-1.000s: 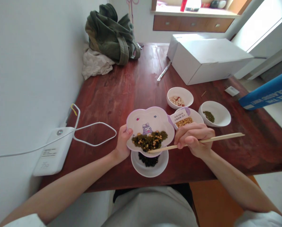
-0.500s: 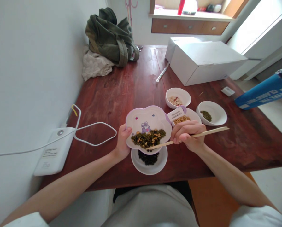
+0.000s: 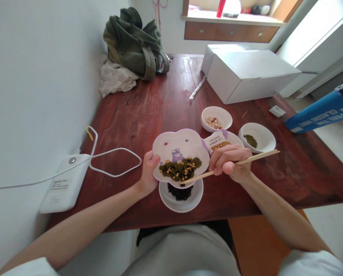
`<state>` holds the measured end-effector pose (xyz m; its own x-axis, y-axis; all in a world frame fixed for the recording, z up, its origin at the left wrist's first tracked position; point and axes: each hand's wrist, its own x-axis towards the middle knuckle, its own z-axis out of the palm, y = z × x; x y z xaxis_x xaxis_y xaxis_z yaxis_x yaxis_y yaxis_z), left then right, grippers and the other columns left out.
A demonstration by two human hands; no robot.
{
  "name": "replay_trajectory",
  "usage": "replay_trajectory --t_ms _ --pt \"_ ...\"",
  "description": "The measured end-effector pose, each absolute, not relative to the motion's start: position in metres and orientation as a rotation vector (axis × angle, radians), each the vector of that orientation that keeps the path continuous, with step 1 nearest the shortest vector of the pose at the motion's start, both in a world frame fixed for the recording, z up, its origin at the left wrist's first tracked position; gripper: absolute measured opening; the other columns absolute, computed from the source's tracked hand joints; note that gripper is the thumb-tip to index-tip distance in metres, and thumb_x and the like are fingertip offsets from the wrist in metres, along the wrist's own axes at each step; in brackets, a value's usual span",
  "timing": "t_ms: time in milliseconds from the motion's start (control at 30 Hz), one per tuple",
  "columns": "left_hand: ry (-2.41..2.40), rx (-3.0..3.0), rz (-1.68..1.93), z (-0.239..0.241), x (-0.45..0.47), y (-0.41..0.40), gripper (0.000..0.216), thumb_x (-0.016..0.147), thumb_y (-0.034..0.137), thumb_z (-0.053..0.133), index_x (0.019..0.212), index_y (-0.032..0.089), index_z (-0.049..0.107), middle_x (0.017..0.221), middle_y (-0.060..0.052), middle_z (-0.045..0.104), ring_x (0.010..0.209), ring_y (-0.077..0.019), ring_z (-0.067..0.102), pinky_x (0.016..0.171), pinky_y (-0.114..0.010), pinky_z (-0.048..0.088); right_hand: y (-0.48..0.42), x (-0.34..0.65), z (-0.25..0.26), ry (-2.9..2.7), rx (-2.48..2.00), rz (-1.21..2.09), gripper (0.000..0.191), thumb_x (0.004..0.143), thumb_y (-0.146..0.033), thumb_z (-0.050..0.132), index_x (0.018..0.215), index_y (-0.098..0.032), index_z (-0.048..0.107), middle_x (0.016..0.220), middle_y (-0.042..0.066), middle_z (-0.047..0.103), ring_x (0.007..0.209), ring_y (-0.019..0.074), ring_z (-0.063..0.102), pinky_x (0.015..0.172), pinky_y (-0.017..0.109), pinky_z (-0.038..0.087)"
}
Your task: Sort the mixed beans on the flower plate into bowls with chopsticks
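Observation:
My left hand (image 3: 150,172) grips the left edge of a flower-shaped plate (image 3: 171,142) with a purple rim, its thumb on top. Mixed green, yellow and black beans (image 3: 181,168) lie in the lower half of the plate. My right hand (image 3: 231,163) is closed around wooden chopsticks (image 3: 258,156), whose tips touch the plate's lower edge near a dark bean. Below that edge, partly covered by it, stands a white bowl (image 3: 198,197) of black beans (image 3: 180,192). Behind my right hand is a bowl of yellow beans (image 3: 221,145), partly hidden by the plate's labelled handle.
A white bowl (image 3: 229,115) of pale nuts and a bowl (image 3: 265,143) of green beans stand farther back. A white box (image 3: 254,76), a blue bottle (image 3: 321,111) and a charger (image 3: 276,111) are beyond. At left lie a power bank (image 3: 66,184) with cable and a green bag (image 3: 137,46).
The chopstick tips have shifted slightly right along the plate's lower edge. A dark bean now shows by the tips. The plate and my left hand stay nearly still.

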<state>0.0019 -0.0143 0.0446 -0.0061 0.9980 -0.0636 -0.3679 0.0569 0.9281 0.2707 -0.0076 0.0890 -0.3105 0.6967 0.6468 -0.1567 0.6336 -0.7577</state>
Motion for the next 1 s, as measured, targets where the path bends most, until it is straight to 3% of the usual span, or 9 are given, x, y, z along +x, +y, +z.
replay_trajectory --t_ms 233,400,500,633,1000 --pt "0.980 0.854 1.345 0.0449 0.0002 -0.0154 0.064 0.075 0.078 0.098 0.070 0.028 0.059 0.053 0.005 0.053 0.061 -0.0266 0.069 0.068 -0.042 0.069 -0.0071 0.2696 0.0823 -1.490 -0.517 0.907 0.064 0.113 -0.064 0.088 0.067 -0.020 0.085 0.061 0.006 0.080 0.037 0.0123 0.059 0.035 0.025 0.042" --pt "1.033 0.831 1.326 0.0452 -0.0001 -0.0173 0.059 0.071 0.077 0.099 0.079 0.025 0.072 0.059 0.001 0.067 0.064 -0.0279 0.073 0.066 -0.041 0.066 -0.0084 0.2691 0.0871 -1.518 -0.579 0.778 0.061 0.114 -0.060 0.089 0.067 -0.021 0.085 0.061 0.006 0.081 0.038 0.0141 0.062 0.035 0.026 0.045" --pt "1.064 0.817 1.323 0.0447 -0.0003 -0.0171 0.056 0.072 0.073 0.098 0.077 0.025 0.069 0.070 -0.002 0.078 0.070 -0.0274 0.076 0.069 -0.039 0.066 -0.0098 0.2666 0.0906 -1.592 -0.558 0.704 0.060 0.115 -0.057 0.088 0.067 -0.021 0.085 0.061 0.006 0.082 0.042 0.0159 0.070 0.038 0.025 0.048" --pt "1.070 0.853 1.324 0.0441 -0.0014 -0.0159 0.057 0.074 0.073 0.096 0.072 0.026 0.064 0.076 -0.004 0.082 0.069 -0.0258 0.075 0.069 -0.039 0.065 -0.0111 0.2644 0.0908 -1.633 -0.534 0.702 0.061 0.117 -0.057 0.086 0.067 -0.022 0.085 0.060 0.006 0.082 0.045 0.0186 0.075 0.043 0.027 0.056" --pt "0.966 0.869 1.329 0.0422 0.0019 -0.0143 0.063 0.076 0.076 0.098 0.072 0.029 0.057 0.058 0.002 0.058 0.069 -0.0291 0.073 0.066 -0.041 0.065 -0.0117 0.2650 0.0903 -1.659 -0.504 0.784 0.062 0.116 -0.059 0.086 0.067 -0.021 0.085 0.062 0.006 0.083 0.046 0.0182 0.076 0.046 0.027 0.058"
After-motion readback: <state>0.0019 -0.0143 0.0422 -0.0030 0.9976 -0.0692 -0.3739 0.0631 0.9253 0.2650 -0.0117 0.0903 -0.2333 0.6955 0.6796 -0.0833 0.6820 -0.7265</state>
